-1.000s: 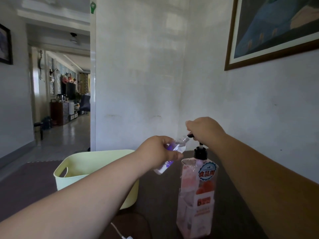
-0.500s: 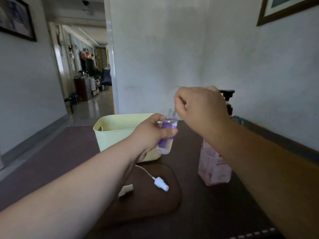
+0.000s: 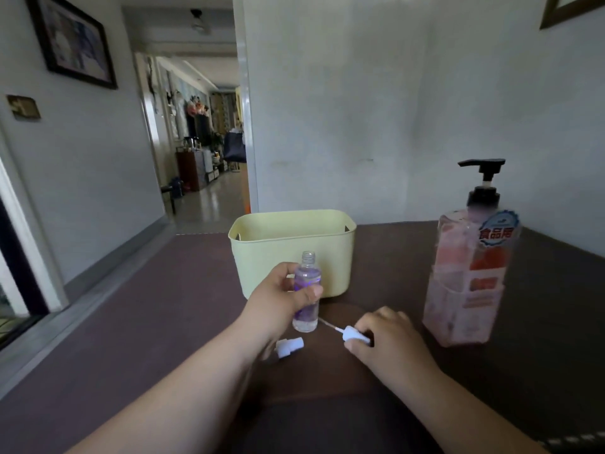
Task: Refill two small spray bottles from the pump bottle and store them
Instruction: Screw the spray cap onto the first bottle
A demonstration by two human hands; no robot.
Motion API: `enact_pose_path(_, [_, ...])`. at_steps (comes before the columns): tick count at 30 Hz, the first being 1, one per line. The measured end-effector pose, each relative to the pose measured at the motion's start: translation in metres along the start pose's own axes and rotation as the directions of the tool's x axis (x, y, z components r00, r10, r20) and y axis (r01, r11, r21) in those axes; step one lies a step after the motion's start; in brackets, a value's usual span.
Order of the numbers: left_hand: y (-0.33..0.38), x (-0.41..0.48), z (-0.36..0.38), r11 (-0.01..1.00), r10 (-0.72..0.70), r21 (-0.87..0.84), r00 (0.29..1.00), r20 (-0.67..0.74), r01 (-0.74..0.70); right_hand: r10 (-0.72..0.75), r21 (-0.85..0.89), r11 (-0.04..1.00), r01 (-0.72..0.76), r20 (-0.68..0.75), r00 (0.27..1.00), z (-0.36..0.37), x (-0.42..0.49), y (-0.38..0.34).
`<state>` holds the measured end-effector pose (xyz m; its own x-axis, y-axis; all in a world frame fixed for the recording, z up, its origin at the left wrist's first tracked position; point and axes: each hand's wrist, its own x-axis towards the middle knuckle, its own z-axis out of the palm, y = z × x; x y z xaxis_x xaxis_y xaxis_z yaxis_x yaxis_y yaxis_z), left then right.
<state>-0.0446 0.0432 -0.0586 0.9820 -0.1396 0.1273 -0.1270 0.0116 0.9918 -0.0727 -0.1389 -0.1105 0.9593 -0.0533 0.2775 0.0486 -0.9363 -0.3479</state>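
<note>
Down from the neck of the small spray bottle (image 3: 306, 290), the right hand (image 3: 389, 342) has dropped to the table (image 3: 157, 322), where thumb and curled fingers pinch a white plastic spray head (image 3: 354, 335) with a thin dip tube trailing off to the left. One small bottle is in view: a clear plastic cylinder with a purple band and an open threaded neck, held upright just above the tabletop by the left hand (image 3: 281, 294), whose fingers and thumb wrap its middle. Clear liquid fills it to about the shoulder. A second white piece (image 3: 289, 346), short and cylindrical, lies on the table just beside the left wrist, which makes two white tops. To the right stands one tall pump bottle (image 3: 471, 283), translucent pink with a black pump and a blue-edged label. Behind the small bottle sits one pale yellow plastic basket (image 3: 291, 244), smooth and round-cornered. Under the hands a darker, rounded mat (image 3: 327, 385) lies on the matte brown table. Two framed pictures (image 3: 75, 44) hang on the walls
</note>
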Motion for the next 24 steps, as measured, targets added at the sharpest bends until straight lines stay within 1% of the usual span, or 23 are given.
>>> enact_pose_path(2, [-0.001,0.002,0.0,0.999,0.014,0.045,1.0,0.001,-0.014,0.006,0.081,0.997,-0.003,-0.04,0.999,-0.005,0.005,0.0])
enact_pose_path(4, [-0.002,0.004,0.002,0.996,0.026,0.085,1.0,0.006,-0.027,0.042,0.256,0.966,-0.023,-0.07,0.997,-0.016,0.009,-0.002])
enact_pose_path(6, [-0.002,0.005,0.005,0.995,0.035,0.091,0.999,0.03,-0.038,0.068,0.444,0.896,-0.007,-0.121,0.99,-0.032,0.015,-0.007])
enact_pose_path(8, [-0.002,0.007,0.008,0.996,0.045,0.08,0.998,0.051,-0.049,0.056,0.567,0.822,0.062,-0.187,0.981,-0.05,0.023,-0.016])
enact_pose_path(9, [-0.002,0.008,0.01,0.996,0.05,0.071,0.997,0.056,-0.054,0.041,0.594,0.799,0.094,-0.21,0.977,-0.06,0.027,-0.021])
enact_pose_path(11, [-0.002,0.012,0.012,0.997,0.064,0.05,0.996,0.056,-0.067,0.012,0.591,0.795,0.136,-0.24,0.971,-0.075,0.035,-0.028])
enact_pose_path(13, [-0.002,0.015,0.011,0.996,0.074,0.053,0.996,0.042,-0.076,0.005,0.543,0.828,0.139,-0.256,0.967,-0.086,0.041,-0.031])
enact_pose_path(16, [0.0,0.021,0.005,0.994,0.093,0.058,0.995,0.018,-0.094,-0.026,0.389,0.91,0.14,-0.284,0.959,-0.1,0.046,-0.022])
enact_pose_path(18, [0.0,0.023,0.0,0.994,0.096,0.044,0.995,0.011,-0.096,-0.049,0.369,0.917,0.152,-0.274,0.961,-0.11,0.048,-0.012])
enact_pose_path(20, [0.0,0.025,-0.004,0.996,0.083,0.032,0.997,0.001,-0.083,-0.04,0.462,0.874,0.15,-0.239,0.97,-0.119,0.051,-0.003])
enact_pose_path(21, [0.0,0.026,-0.005,0.997,0.075,0.009,0.997,0.004,-0.075,-0.022,0.542,0.828,0.141,-0.22,0.975,-0.122,0.052,0.0])
enact_pose_path(23, [0.001,0.027,-0.004,0.998,0.069,-0.01,0.998,0.015,-0.069,0.033,0.709,0.697,0.103,-0.176,0.984,-0.127,0.056,0.002])
enact_pose_path(24, [0.001,0.028,-0.003,0.998,0.068,-0.002,0.998,0.017,-0.068,0.057,0.763,0.641,0.08,-0.152,0.987,-0.129,0.058,0.003])
